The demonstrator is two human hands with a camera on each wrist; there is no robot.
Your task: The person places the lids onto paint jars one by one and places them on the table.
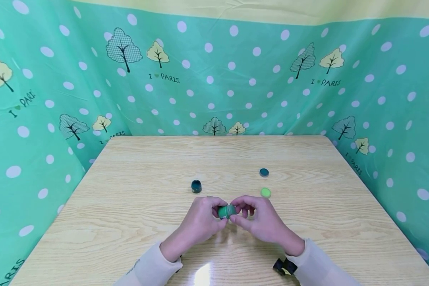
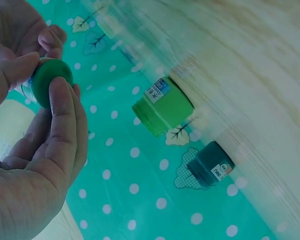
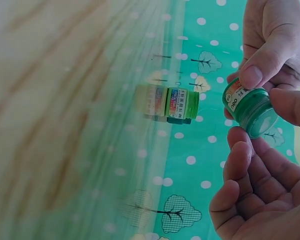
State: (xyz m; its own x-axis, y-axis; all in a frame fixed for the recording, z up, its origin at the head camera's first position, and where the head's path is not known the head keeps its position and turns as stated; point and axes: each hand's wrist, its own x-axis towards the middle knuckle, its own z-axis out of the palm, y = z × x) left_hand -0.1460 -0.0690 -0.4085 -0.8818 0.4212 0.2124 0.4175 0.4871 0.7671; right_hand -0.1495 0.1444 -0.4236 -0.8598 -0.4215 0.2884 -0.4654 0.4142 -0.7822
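Note:
A small green paint jar [image 1: 223, 212] lies tilted between the two hands, above the table. My left hand [image 1: 204, 218] grips its labelled body with thumb and fingers. At the opposite end my right hand [image 1: 259, 220] pinches the lid [image 3: 260, 117] between thumb and fingertips, the other fingers loosely bent below. Past the hands, a dark teal paint jar [image 1: 196, 186] stands upright, its lid off. A light green paint jar [image 2: 165, 106] stands near it in the wrist views, its threaded neck bare; the left hand appears to hide it in the head view.
Two flat round lids lie on the right of the wooden table [image 1: 146, 167]: a dark teal lid [image 1: 264, 172] farther back and a light green lid [image 1: 265, 192] just beyond the right hand. A green dotted curtain [image 1: 232, 95] stands around the table's back and sides.

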